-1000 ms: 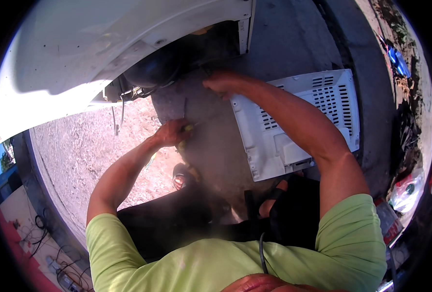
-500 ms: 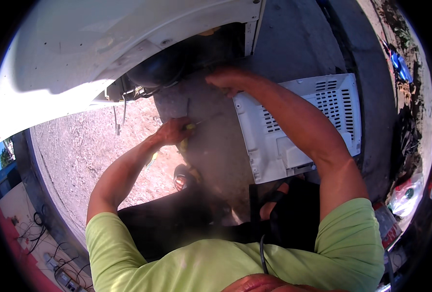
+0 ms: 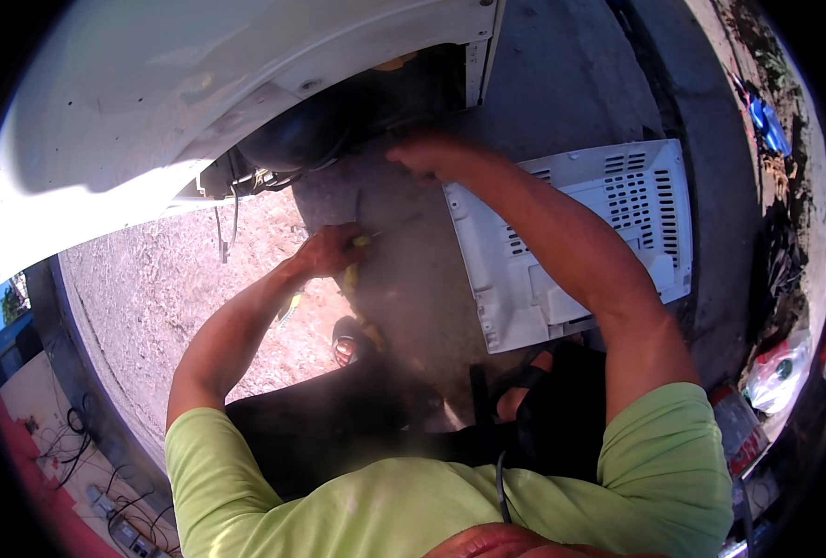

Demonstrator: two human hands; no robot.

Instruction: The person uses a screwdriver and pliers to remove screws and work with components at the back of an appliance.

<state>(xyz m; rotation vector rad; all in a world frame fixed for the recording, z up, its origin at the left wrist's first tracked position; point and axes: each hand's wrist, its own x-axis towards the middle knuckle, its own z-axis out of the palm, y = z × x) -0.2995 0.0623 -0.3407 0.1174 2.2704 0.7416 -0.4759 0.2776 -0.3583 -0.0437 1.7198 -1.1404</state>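
My left hand is closed round the yellow handle of a screwdriver, its thin shaft pointing right over the shaded ground. Higher up and to the right, my right hand is near the opening low in a large white appliance. Motion smears its fingers, so I cannot make out whether it grips anything. A dark rounded housing sits inside that opening, with wires hanging at its left end. Under my right forearm lies a white slotted panel, partly covered by the arm.
Sunlit rough ground stretches to the left. My sandalled foot is below my left hand. Thin cables lie on a board at lower left. A plastic bag, a blue wrapper and debris line the right edge.
My right hand has shifted slightly left and is more blurred. The right forearm sits a little lower. The left hand stays in place with the screwdriver.
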